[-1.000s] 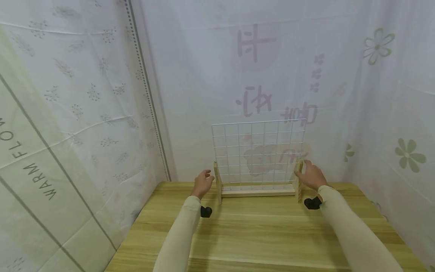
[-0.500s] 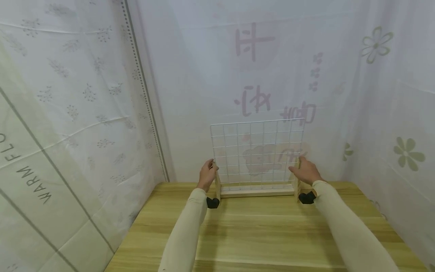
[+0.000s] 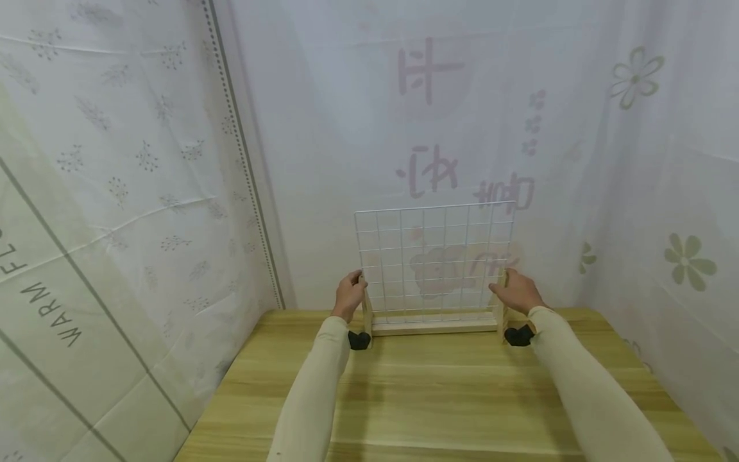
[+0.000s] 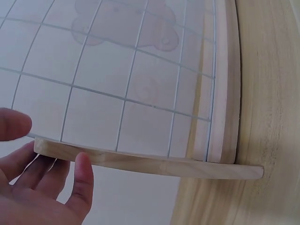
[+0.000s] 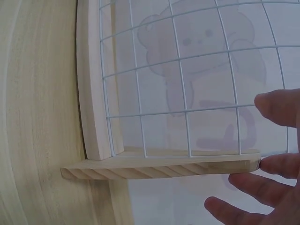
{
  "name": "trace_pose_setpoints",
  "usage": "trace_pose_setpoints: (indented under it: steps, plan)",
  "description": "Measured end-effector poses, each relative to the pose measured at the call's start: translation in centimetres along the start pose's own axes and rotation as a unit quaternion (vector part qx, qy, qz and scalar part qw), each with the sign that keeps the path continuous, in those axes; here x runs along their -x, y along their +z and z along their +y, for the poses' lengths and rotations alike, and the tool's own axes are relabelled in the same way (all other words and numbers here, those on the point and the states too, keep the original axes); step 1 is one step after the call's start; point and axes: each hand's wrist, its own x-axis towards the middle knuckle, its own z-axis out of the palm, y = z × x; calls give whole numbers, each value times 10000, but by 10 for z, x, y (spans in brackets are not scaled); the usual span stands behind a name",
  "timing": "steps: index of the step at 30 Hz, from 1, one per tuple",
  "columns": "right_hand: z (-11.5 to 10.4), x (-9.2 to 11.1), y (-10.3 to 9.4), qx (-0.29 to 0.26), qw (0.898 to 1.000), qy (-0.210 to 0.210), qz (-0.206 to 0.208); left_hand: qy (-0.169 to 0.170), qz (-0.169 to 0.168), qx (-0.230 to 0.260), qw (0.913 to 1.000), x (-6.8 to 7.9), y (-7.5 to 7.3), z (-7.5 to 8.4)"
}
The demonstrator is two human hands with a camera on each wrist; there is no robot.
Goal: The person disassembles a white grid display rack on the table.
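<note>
A desktop display rack with a white wire grid (image 3: pixel 434 256) stands upright on the table, held by a light wooden base bar (image 3: pixel 435 326) and two side posts. At the top of the left wooden post (image 4: pixel 154 164) my left hand (image 3: pixel 349 296) rests its fingertips (image 4: pixel 83 164) on the outer side. Its thumb stays apart from the wood. My right hand (image 3: pixel 518 292) touches the upper end of the right wooden post (image 5: pixel 159 168) with its fingertips, the other fingers spread below. The right thumb (image 5: pixel 276 107) sits in front of the grid, apart from the post.
The wooden table (image 3: pixel 439 398) extends toward me in front of the rack. A printed white curtain (image 3: pixel 323 128) hangs right behind it, and more patterned cloth (image 3: pixel 133 212) encloses the left and right sides. A black device (image 3: pixel 519 335) is strapped under each wrist.
My left hand has moved right and up to touch the left post. The right hand has shifted slightly left at its post. The rack holds its place on the table.
</note>
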Motion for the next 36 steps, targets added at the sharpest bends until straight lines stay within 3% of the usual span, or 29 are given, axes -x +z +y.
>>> trace_pose_setpoints:
  steps: [5, 13, 20, 26, 36]
  plan:
    - [7, 1, 3, -131, 9998, -95, 85, 7, 206, -170, 9996, 1, -3, -2]
    - [23, 0, 10, -291, 9982, -154, 502, 408, 285, -106, 9987, 7, -11, -12]
    - [21, 0, 5, -21, 9986, -340, 412, 516, 199, -130, 9984, 20, -22, -17]
    - [22, 0, 3, 77, 9982, -470, 359, 669, 311, -422, 9964, 20, -21, -21]
    - [21, -4, 0, 168, 9973, -666, 264, 1058, 395, -435, 9927, 31, -22, -27]
